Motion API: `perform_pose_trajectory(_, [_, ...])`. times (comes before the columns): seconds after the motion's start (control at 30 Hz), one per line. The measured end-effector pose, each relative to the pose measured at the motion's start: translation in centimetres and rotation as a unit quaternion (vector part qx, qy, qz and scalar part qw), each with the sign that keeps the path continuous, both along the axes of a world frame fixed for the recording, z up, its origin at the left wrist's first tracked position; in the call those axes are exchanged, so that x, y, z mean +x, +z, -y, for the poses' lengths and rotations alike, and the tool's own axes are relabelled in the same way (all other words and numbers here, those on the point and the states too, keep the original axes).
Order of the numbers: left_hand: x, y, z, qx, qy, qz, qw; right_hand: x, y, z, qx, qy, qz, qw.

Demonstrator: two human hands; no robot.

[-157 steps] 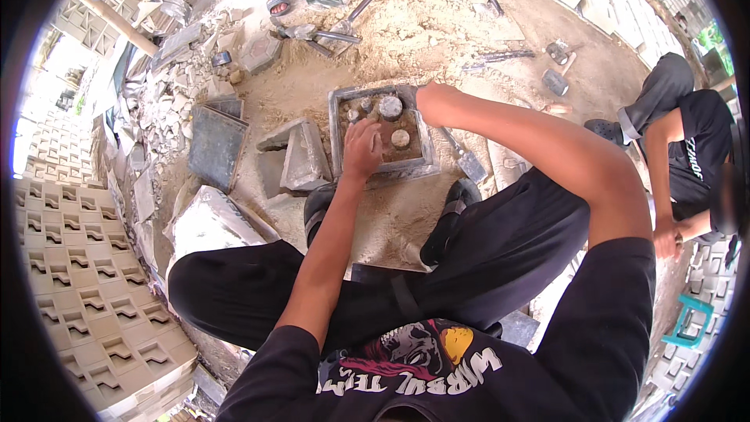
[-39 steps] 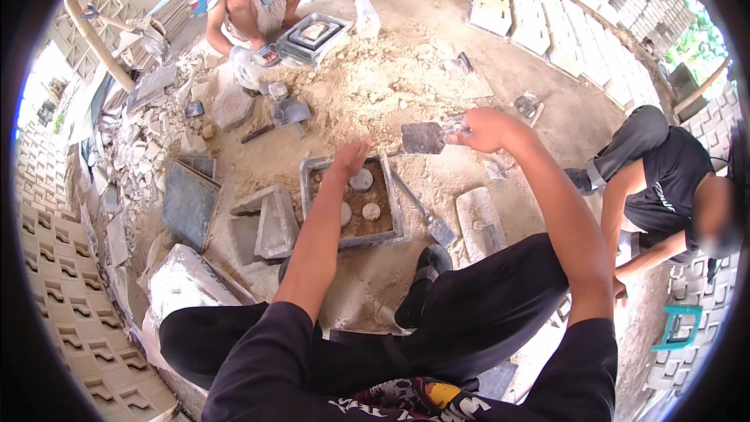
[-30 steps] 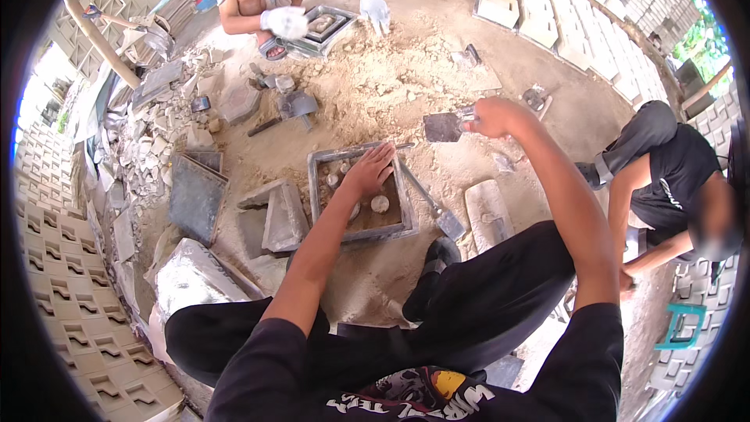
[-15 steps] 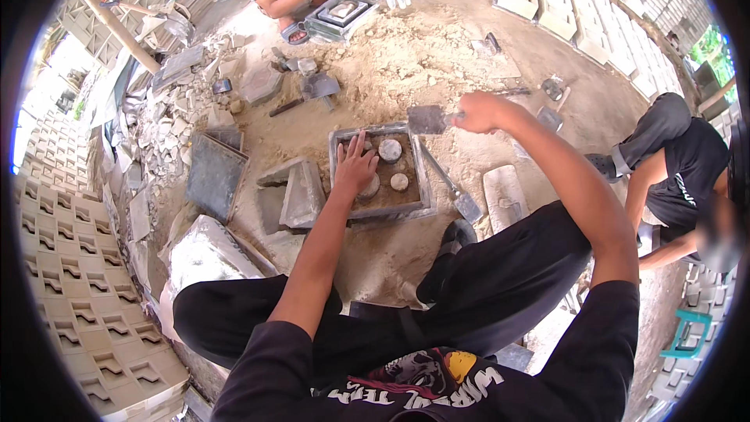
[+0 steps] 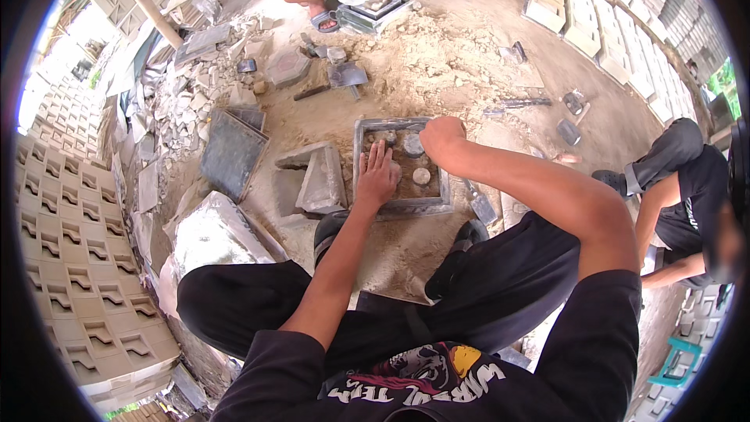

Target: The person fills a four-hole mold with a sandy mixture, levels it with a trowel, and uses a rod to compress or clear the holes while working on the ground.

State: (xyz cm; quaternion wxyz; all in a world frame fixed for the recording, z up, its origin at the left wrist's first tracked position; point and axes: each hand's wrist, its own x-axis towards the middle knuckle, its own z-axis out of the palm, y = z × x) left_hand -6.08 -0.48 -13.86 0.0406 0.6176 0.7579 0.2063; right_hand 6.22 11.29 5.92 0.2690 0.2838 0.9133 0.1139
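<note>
The square frame [image 5: 414, 205] lies on the ground [image 5: 383, 266] before you, brown fill [image 5: 406, 190] and round pieces [image 5: 422, 177] inside. Your left hand [image 5: 377, 178] spreads loosely over its left part; your right hand [image 5: 441, 141] curls at the far right corner, whatever it may grip hidden. Light left-hand pressure should best spare the pieces. The concrete block [image 5: 322, 180] and flat-bladed tool [image 5: 483, 207], just beside either side wall, limit elbow room.

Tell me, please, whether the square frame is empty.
Not empty: the frame holds brown fill and round pieces, visible inside its walls; fill depth I cannot tell.
</note>
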Motion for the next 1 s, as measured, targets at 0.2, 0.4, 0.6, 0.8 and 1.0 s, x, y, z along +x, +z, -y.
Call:
perform_pose_trajectory(0.2, [-0.4, -0.1, 0.6, 0.021, 0.01, 0.011, 1.0, -0.6, 1.3, -0.9, -0.013, 0.068, -0.051, 0.996])
perform_pose_trajectory(0.4, [0.4, 0.8, -0.1, 0.034, 0.01, 0.041, 0.999, 0.6, -1.2, -1.7, 0.117, 0.125, 0.004, 0.985])
perform_pose_trajectory(0.6, [-0.2, 0.6, 0.3, 0.028, 0.021, 0.042, 0.999, 1.3, 2.3, -0.7, 0.09, 0.161, -0.094, 0.978])
perform_pose_trajectory(0.8, [0.0, 0.5, 0.0, 0.022, 0.019, 0.041, 0.999, 3.1, 4.6, -0.9, 0.015, 0.044, -0.123, 0.991])
perform_pose_trajectory(1.0, [0.6, 0.4, -0.7, -0.003, 0.023, 0.012, 1.0, 5.1, 3.1, 0.0, -0.013, -0.02, -0.113, 0.993])
